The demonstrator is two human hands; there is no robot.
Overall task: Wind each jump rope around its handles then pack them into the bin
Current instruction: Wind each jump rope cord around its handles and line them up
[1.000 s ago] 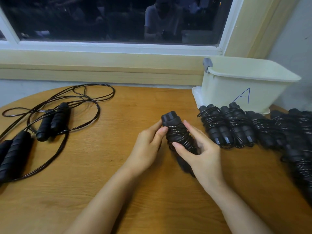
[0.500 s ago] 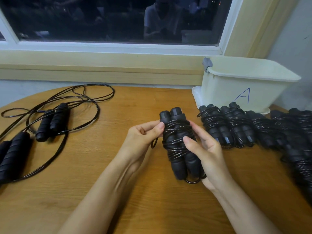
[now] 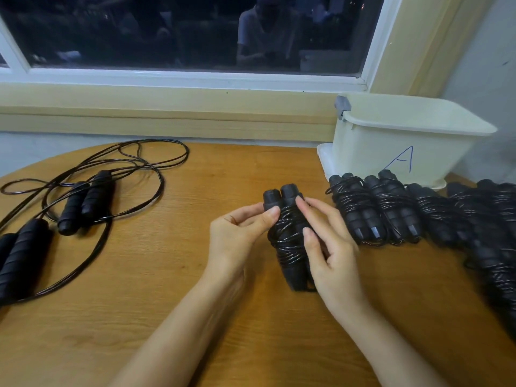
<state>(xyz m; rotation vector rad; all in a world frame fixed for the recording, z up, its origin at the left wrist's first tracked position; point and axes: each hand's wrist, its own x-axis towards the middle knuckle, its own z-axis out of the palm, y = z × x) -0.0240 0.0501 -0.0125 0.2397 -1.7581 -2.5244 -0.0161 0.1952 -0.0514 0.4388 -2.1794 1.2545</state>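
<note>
Wound jump rope (image 3: 287,248) is held over the table (image 3: 167,261) centre, handles side by side, caps toward 12 o'clock; left hand (image 3: 240,236) pinches its upper coils from 9 o'clock; right hand (image 3: 332,247) curls round its 3 o'clock side, thumb on the cord; bin (image 3: 391,146), marked A, stands at 2 o'clock; finished bundles (image 3: 374,210) lie in a row just before it; loose ropes (image 3: 92,196) lie at 9 o'clock.
</note>
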